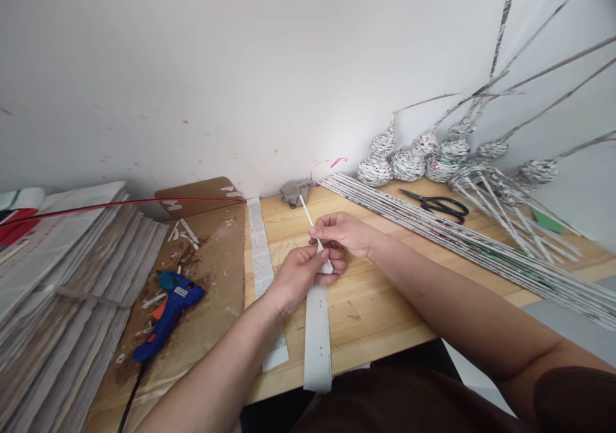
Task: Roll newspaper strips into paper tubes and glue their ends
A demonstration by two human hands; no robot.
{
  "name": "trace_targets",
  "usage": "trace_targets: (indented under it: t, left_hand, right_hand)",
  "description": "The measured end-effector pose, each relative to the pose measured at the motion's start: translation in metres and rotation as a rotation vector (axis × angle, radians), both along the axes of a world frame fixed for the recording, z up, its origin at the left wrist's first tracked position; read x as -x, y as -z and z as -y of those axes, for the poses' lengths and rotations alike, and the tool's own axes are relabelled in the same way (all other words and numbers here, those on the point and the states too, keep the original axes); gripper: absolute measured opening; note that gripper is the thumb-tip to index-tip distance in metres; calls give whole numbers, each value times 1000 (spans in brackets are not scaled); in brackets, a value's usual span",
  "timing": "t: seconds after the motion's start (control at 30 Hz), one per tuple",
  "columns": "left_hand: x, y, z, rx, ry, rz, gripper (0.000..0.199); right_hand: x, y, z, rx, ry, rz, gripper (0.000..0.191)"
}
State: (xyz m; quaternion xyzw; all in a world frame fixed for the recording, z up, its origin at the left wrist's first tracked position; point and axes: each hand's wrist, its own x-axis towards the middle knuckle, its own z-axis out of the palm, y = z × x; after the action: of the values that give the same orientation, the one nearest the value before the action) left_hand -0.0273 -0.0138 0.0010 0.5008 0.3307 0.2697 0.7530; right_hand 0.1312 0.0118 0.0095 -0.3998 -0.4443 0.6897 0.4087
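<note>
Both of my hands meet over the middle of the wooden table, on a paper strip [317,337] whose long flat end hangs down over the front edge. Its upper end is rolled into a thin white tube that points up and away. My left hand [308,267] pinches the folded part of the strip between thumb and fingers. Higher up, my right hand [344,233] grips the narrow rolled part with thumb and forefinger. Left of my hands a flat printed newspaper strip [262,253] lies on the table, partly behind my left wrist.
Left are a blue glue gun [168,317] on stained cardboard [212,279] and stacked newspapers [91,279]. Right lie a bundle of rolled paper sticks [409,218], black scissors [437,204] and woven paper gourds [409,163] with long stems. A grey rag [295,192] rests by the wall.
</note>
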Motion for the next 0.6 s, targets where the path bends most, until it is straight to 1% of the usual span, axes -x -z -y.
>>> trace_targets:
  t: [0.07, 0.1, 0.13, 0.23, 0.27, 0.3, 0.4, 0.43, 0.47, 0.53, 0.57, 0.6]
  left_hand:
    - [1, 1, -1, -11, -12, 9, 35]
    - [1, 1, -1, -15, -15, 13, 35]
    - [1, 1, -1, -17, -13, 15, 36]
    - [1, 1, -1, -6, 8, 13, 36]
    - [1, 1, -1, -4, 9, 12, 36]
    - [1, 1, -1, -4, 4, 14, 36]
    - [0, 0, -1, -12, -18, 19, 37]
    - [0, 0, -1, -10, -16, 18, 37]
    - [0, 0, -1, -5, -12, 15, 38]
    - [0, 0, -1, 10, -2, 4, 40]
    - [0, 0, -1, 15, 1, 1, 41]
    - [0, -1, -1, 17, 0, 2, 41]
  right_hand:
    - [-2, 1, 0, -10, -137, 18, 31]
    - [-2, 1, -1, -11, -182, 29, 32]
    - [-3, 1, -1, -9, -182, 37, 32]
    - [-2, 1, 0, -11, -5, 48, 31]
    - [-2, 1, 0, -17, 24, 48, 32]
    - [-2, 0, 1, -26, 10, 48, 31]
    - [-2, -1, 1, -39, -160, 51, 33]
    - [-2, -1, 1, -33, -176, 50, 33]
    - [-2, 0, 1, -27, -150, 48, 32]
    - [-1, 0, 1, -16, -40, 47, 32]
    - [-2, 0, 1, -11, -13, 51, 33]
    - [-2, 0, 1, -6, -27, 54, 32]
